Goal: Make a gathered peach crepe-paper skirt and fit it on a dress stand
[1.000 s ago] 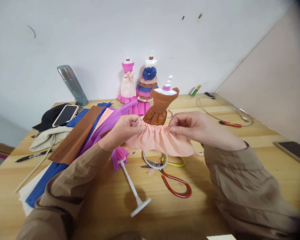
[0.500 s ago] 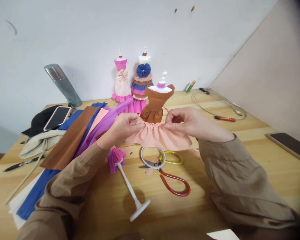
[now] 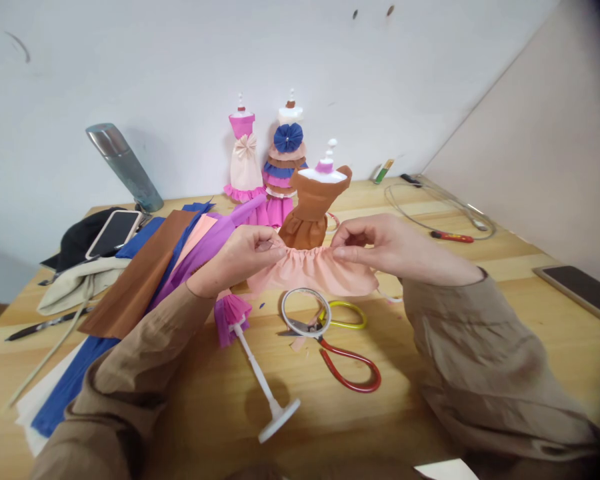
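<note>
A strip of gathered pink fabric hangs between my hands, its pleated top edge stretched level. My left hand pinches the left end of that edge, and my right hand pinches it further right. Just behind stands a small dress form in a brown dress, its lower part hidden by the fabric. Below the fabric lie a roll of tape and scissors with one red and one yellow handle. A white stand with a pink and purple ruffle lies tipped over at my left forearm.
Two dressed miniature forms, one with a pink top and one with a blue rosette, stand by the wall. Layered cloth strips, a phone and a flask occupy the left. A wire and another phone lie right.
My right hand has shifted slightly right and my left hand slightly left along the gathered edge. The pink fabric still hangs between them; the view has moved a little.
</note>
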A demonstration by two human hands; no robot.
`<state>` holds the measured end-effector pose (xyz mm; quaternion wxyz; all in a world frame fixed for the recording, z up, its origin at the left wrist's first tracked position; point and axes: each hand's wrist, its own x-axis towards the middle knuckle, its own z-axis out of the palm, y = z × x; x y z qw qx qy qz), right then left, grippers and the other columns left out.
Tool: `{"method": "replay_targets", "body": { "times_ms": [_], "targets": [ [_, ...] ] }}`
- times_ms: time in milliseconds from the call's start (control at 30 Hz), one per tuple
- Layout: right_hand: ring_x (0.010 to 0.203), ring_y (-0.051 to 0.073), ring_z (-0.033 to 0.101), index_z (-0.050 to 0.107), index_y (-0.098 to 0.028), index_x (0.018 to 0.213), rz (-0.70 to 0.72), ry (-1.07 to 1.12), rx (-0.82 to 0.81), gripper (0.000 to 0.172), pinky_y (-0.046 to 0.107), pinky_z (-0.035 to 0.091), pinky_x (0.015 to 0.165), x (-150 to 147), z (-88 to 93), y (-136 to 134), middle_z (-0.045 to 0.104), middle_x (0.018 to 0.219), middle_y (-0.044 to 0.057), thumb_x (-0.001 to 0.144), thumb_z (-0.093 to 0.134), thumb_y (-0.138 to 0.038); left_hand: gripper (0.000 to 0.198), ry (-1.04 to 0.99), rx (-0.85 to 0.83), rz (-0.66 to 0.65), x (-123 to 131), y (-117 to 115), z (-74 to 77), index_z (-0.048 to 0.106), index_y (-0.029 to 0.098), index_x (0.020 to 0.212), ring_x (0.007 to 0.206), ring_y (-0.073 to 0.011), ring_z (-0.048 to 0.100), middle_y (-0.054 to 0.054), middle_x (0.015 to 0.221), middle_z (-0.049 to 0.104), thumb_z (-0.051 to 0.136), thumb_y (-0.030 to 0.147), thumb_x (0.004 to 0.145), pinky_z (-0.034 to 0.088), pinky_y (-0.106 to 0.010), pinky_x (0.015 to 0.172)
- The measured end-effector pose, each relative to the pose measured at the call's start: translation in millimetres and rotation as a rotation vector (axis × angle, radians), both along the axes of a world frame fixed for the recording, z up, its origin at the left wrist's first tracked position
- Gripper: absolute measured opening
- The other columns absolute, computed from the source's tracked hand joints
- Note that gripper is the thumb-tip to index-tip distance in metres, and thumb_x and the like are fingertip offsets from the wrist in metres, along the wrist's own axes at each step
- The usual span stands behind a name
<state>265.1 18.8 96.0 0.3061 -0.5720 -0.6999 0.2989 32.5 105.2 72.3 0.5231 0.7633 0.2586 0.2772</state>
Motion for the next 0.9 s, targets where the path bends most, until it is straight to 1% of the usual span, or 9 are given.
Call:
{"method": "replay_targets", "body": {
  "times_ms": [100, 167, 267, 333, 400, 500, 633, 733, 900],
  "targets": [
    [0.066, 0.015, 0.059, 0.07, -0.017, 0.075, 0.01, 0.03, -0.033, 0.031, 0.027, 0.047, 0.061, 3.2, 0.6, 0.1, 0.07, 0.072, 0.005, 0.076, 0.067, -0.048, 0.015, 0.052, 0.04, -0.081, -7.1, -4.8, 8.2, 0.062, 0.016, 0.064, 0.061, -0.0126, 0.051, 0.0, 0.062, 0.058, 0.064, 0.021, 0.078, 0.039, -0.027, 0.058],
    [0.067, 0.016, 0.061, 0.072, -0.017, 0.078, 0.012, 0.042, -0.066, 0.034, 0.028, 0.048, 0.062, 4.4, 0.3, 0.8, 0.072, 0.076, 0.005, 0.076, 0.066, -0.05, 0.016, 0.057, 0.113, -0.121, -10.0, -10.3, 11.8, 0.063, 0.016, 0.065, 0.064, -0.0142, 0.054, -0.002, 0.065, 0.061, 0.064, 0.023, 0.079, 0.041, -0.027, 0.059],
    [0.059, 0.014, 0.056, 0.071, -0.017, 0.07, 0.016, 0.031, -0.127, 0.034, 0.027, 0.044, 0.054, 3.8, 0.2, 1.3, 0.068, 0.067, 0.003, 0.078, 0.063, -0.05, 0.014, 0.078, 0.241, -0.176, -10.5, -22.5, 15.7, 0.065, 0.017, 0.069, 0.069, -0.0164, 0.057, -0.004, 0.07, 0.064, 0.062, 0.022, 0.082, 0.042, -0.028, 0.06],
    [0.054, 0.012, 0.052, 0.067, -0.017, 0.062, 0.028, 0.021, -0.154, 0.037, 0.026, 0.04, 0.051, 2.5, 0.5, 0.6, 0.063, 0.06, 0.002, 0.079, 0.062, -0.05, 0.018, 0.111, 0.311, -0.238, -8.7, -32.0, 18.9, 0.063, 0.017, 0.068, 0.067, -0.0157, 0.056, -0.004, 0.07, 0.063, 0.058, 0.02, 0.085, 0.04, -0.027, 0.06],
    [0.051, 0.011, 0.047, 0.062, -0.018, 0.056, 0.043, 0.005, -0.18, 0.041, 0.025, 0.037, 0.049, 1.0, 1.1, -0.6, 0.057, 0.055, 0.001, 0.08, 0.059, -0.051, 0.024, 0.131, 0.403, -0.28, -6.4, -40.5, 22.3, 0.057, 0.017, 0.064, 0.063, -0.0138, 0.051, -0.002, 0.065, 0.057, 0.054, 0.017, 0.087, 0.036, -0.028, 0.058],
    [0.048, 0.009, 0.037, 0.054, -0.018, 0.052, 0.047, -0.065, -0.207, 0.048, 0.024, 0.029, 0.046, -1.6, 2.4, -3.5, 0.045, 0.05, -0.001, 0.082, 0.055, -0.054, 0.033, 0.134, 0.5, -0.32, -3.7, -48.5, 25.4, 0.043, 0.019, 0.057, 0.059, -0.0129, 0.043, 0.0, 0.059, 0.046, 0.05, 0.016, 0.089, 0.033, -0.03, 0.06],
    [0.049, 0.009, 0.031, 0.043, -0.019, 0.051, 0.018, -0.203, -0.163, 0.051, 0.025, 0.023, 0.046, -6.0, 5.4, -8.8, 0.034, 0.051, -0.002, 0.083, 0.049, -0.057, 0.037, 0.143, 0.504, -0.36, -3.7, -49.7, 24.1, 0.029, 0.021, 0.057, 0.061, -0.0142, 0.043, -0.001, 0.059, 0.046, 0.045, 0.017, 0.091, 0.034, -0.032, 0.062],
    [0.05, 0.01, 0.033, 0.045, -0.018, 0.051, 0.021, -0.306, -0.103, 0.048, 0.026, 0.024, 0.047, -9.7, 7.5, -13.6, 0.036, 0.052, -0.001, 0.085, 0.046, -0.051, 0.037, 0.128, 0.507, -0.368, -4.3, -47.0, 21.0, 0.026, 0.022, 0.058, 0.061, -0.0136, 0.043, 0.0, 0.059, 0.046, 0.045, 0.017, 0.09, 0.033, -0.032, 0.061],
    [0.051, 0.01, 0.038, 0.054, -0.018, 0.056, 0.068, -0.416, -0.052, 0.039, 0.027, 0.027, 0.05, -14.7, 9.5, -20.3, 0.049, 0.054, 0.0, 0.087, 0.047, -0.041, 0.036, 0.104, 0.526, -0.4, -2.6, -43.8, 16.0, 0.03, 0.021, 0.059, 0.063, -0.0131, 0.044, -0.001, 0.061, 0.049, 0.047, 0.016, 0.09, 0.036, -0.031, 0.064]
  ]
}}
